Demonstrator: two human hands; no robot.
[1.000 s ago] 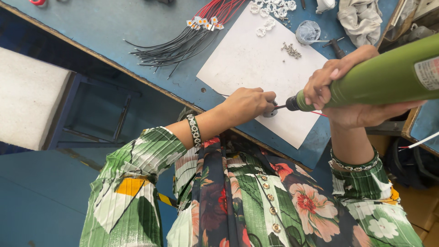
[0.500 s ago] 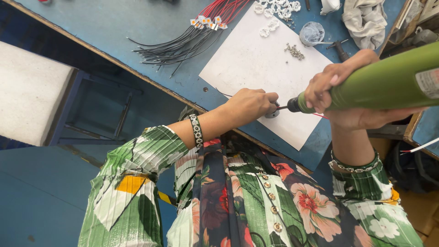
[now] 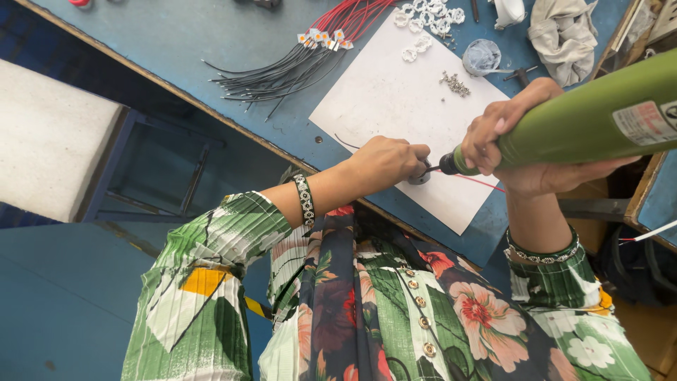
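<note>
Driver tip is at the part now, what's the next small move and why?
Probably hold steady and press the green power screwdriver straight onto the small round part. The left hand pinches that part on the white sheet, and the right hand has the dark tip right beside it; whether it is seated is hidden.

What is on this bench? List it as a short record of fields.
left hand: pinches a small round part on the paper
right hand: grips the green driver, its tip at the part
paper: white sheet on the blue table
wires: black and red bundle, left of the paper
screws: small pile on the paper
white parts: cluster at the paper's far edge
rag: crumpled, far right
</note>
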